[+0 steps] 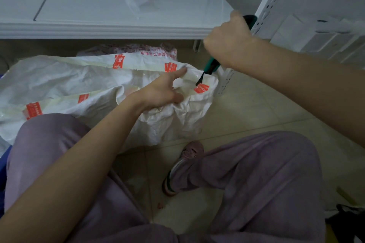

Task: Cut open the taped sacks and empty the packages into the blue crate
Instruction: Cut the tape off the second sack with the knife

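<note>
A white woven sack (65, 83) lies on the floor, bound with pale tape that carries red labels. My left hand (163, 90) rests on the sack's right end, the forefinger stretched along a tape strip and the other fingers curled into the fabric. My right hand (227, 43) grips a green-handled utility knife (210, 68). Its dark blade points down and touches the tape near a red label at the sack's right corner. A sliver of blue crate (3, 165) shows at the left edge.
A white shelf board (102, 29) runs across the top, with a scrap of tape on it. A perforated white shelf post (227, 83) stands just right of the sack. My bent knees in purple trousers and one shoe (183, 165) fill the foreground on the tiled floor.
</note>
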Demonstrator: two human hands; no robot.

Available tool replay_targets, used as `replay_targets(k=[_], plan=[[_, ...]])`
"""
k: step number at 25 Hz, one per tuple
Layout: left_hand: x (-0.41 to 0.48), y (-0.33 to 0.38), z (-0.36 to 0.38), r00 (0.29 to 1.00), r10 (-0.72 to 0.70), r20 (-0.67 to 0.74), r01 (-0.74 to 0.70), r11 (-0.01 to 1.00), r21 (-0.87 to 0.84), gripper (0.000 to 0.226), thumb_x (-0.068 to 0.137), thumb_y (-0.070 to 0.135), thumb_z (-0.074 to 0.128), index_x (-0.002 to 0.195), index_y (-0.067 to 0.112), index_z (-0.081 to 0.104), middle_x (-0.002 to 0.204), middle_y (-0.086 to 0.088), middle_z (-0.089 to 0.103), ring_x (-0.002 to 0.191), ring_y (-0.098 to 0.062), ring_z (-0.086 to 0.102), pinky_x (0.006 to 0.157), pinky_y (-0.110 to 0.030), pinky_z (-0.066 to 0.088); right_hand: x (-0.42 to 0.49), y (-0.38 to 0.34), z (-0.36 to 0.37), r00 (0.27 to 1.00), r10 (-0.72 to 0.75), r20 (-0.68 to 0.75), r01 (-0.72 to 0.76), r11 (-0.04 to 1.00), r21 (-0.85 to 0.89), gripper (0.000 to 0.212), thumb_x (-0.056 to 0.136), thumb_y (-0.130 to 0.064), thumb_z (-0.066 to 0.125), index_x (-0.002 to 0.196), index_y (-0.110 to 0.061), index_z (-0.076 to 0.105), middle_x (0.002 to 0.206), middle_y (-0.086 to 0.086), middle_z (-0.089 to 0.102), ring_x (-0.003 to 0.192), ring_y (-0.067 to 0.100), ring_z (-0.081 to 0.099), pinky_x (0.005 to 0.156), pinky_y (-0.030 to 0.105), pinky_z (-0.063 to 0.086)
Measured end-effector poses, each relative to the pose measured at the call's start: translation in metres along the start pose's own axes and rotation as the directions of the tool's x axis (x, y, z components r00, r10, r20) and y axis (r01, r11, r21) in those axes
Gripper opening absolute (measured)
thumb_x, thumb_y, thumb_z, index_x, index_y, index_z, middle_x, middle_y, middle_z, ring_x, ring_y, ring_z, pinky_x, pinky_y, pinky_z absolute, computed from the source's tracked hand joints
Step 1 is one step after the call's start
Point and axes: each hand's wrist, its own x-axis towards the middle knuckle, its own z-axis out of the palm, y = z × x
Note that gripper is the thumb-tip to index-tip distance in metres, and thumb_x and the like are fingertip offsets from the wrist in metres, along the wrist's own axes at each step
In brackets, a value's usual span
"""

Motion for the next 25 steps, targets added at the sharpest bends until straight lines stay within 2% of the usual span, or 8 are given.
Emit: replay_targets(k=[5,12,14,15,17,19,21,25], plan=[[0.006,-0.011,0.000,0.999,-0.016,-0.046,0.016,1.000,-0.017,0.078,0.083,-0.009,0.054,0.148,0.017,0.021,0.078,0.006,0.049,0.036,0.005,0.048,0.038,-0.006,0.033,-0.001,0.050,0.032,0.974,-0.034,0.222,-0.085,0.858,0.507,0.038,0.071,-0.035,0.081,0.103,-0.018,0.067,0.069,-0.003,0.057,0.066,0.016,0.056,0.059,0.026,0.038],[0.009,-0.016,0.004,0.989,0.075,-0.127,-0.089,0.990,-0.108,0.079,0.081,-0.006,0.054,0.147,0.023,0.024,0.107,-0.016,0.063,0.064,-0.019,0.053,0.061,-0.022,0.045,0.001,0.016,0.083,0.921,0.108,0.374,-0.366,-0.086,0.927,0.063,0.067,-0.055,0.077,0.101,-0.005,0.059,0.073,0.003,0.058,0.064,0.013,0.055,0.061,0.025,0.047],[0.005,-0.013,0.011,0.977,0.142,-0.157,-0.152,0.987,-0.054,0.081,0.081,-0.009,0.053,0.149,0.022,0.020,0.089,-0.011,0.065,0.050,-0.012,0.043,0.053,-0.018,0.041,0.004,0.002,0.080,0.915,0.088,0.393,-0.380,-0.134,0.915,0.082,0.058,-0.062,0.079,0.112,-0.004,0.059,0.093,0.006,0.063,0.086,0.019,0.060,0.074,0.031,0.050],[0.004,-0.013,0.014,0.973,0.157,-0.171,-0.167,0.985,-0.047,0.082,0.082,-0.010,0.051,0.149,0.021,0.017,0.108,0.001,0.035,0.047,-0.015,0.041,0.050,-0.021,0.040,0.005,-0.003,0.078,0.913,0.078,0.401,-0.389,-0.127,0.912,0.085,0.057,-0.061,0.080,0.116,-0.004,0.057,0.103,0.007,0.063,0.095,0.022,0.060,0.077,0.032,0.049],[0.005,-0.016,0.013,0.967,0.130,-0.219,-0.163,0.976,-0.141,0.081,0.084,-0.009,0.047,0.150,0.022,0.013,0.059,0.004,0.032,0.038,-0.009,0.034,0.041,-0.018,0.034,0.005,-0.010,0.077,0.919,0.056,0.390,-0.382,-0.121,0.916,0.068,0.062,-0.047,0.084,0.109,-0.005,0.058,0.101,0.007,0.061,0.094,0.022,0.058,0.071,0.030,0.045],[0.008,-0.019,0.005,0.948,0.069,-0.310,-0.160,0.947,-0.277,0.081,0.084,-0.008,0.047,0.150,0.022,0.011,0.081,-0.008,0.059,0.041,0.000,0.043,0.045,-0.014,0.036,0.002,-0.018,0.076,0.931,0.073,0.357,-0.346,-0.131,0.929,0.041,0.065,-0.030,0.086,0.087,-0.011,0.057,0.087,0.003,0.058,0.082,0.018,0.057,0.063,0.026,0.043],[0.011,-0.017,0.000,0.929,0.038,-0.367,-0.175,0.921,-0.348,0.083,0.080,-0.007,0.050,0.149,0.021,0.013,0.140,-0.015,0.043,0.067,0.002,0.059,0.056,-0.015,0.042,0.001,-0.023,0.078,0.941,0.124,0.314,-0.286,-0.204,0.936,0.034,0.065,-0.019,0.087,0.073,-0.015,0.054,0.076,0.000,0.056,0.071,0.012,0.054,0.058,0.023,0.041],[0.009,-0.017,-0.005,0.904,0.134,-0.407,-0.241,0.944,-0.227,0.075,0.082,-0.011,0.046,0.145,0.025,0.029,0.150,0.000,0.031,0.083,0.001,0.061,0.057,-0.011,0.043,0.004,-0.019,0.082,0.944,0.134,0.300,-0.221,-0.417,0.882,0.034,0.067,-0.009,0.084,0.066,-0.018,0.050,0.069,-0.002,0.053,0.068,0.012,0.054,0.063,0.023,0.041]])
